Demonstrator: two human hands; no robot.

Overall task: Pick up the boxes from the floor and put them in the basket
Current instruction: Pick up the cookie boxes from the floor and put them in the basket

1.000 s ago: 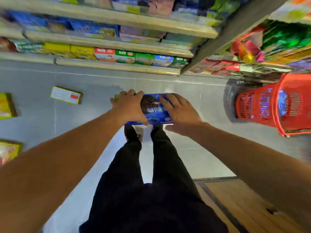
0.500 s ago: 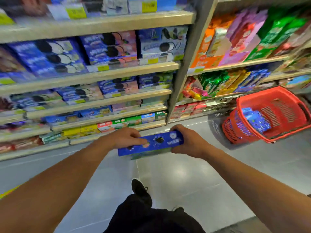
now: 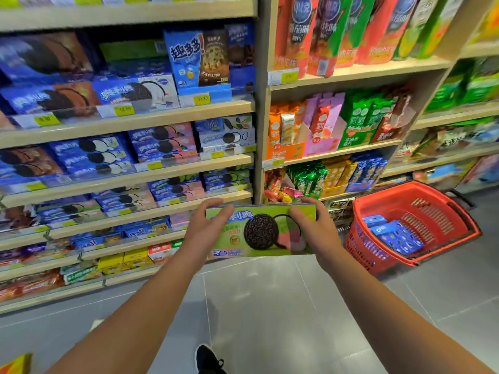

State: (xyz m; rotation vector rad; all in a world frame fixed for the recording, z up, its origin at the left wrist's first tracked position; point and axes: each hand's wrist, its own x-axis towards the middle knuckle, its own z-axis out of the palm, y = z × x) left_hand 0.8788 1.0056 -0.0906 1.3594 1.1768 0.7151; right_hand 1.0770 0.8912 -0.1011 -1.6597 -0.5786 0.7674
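I hold a green cookie box point(image 3: 259, 230) flat in front of me with both hands, its printed face toward me. My left hand point(image 3: 206, 229) grips its left end and my right hand point(image 3: 314, 230) grips its right end. Whether a second box lies behind it is hidden. The red basket point(image 3: 442, 201) stands on the floor to the right, a little beyond the box, tilted toward me. Blue boxes point(image 3: 394, 234) lie inside the basket.
Stocked shelves point(image 3: 129, 166) fill the view ahead and to the right. Grey tiled floor point(image 3: 270, 306) lies below my arms. My black shoe point(image 3: 208, 359) shows at the bottom edge. A yellow box point(image 3: 14, 364) lies on the floor at the bottom left corner.
I have risen from the floor with the boxes held in both hands. The view swung up from the floor to the shelves, and the green box face now shows toward me.
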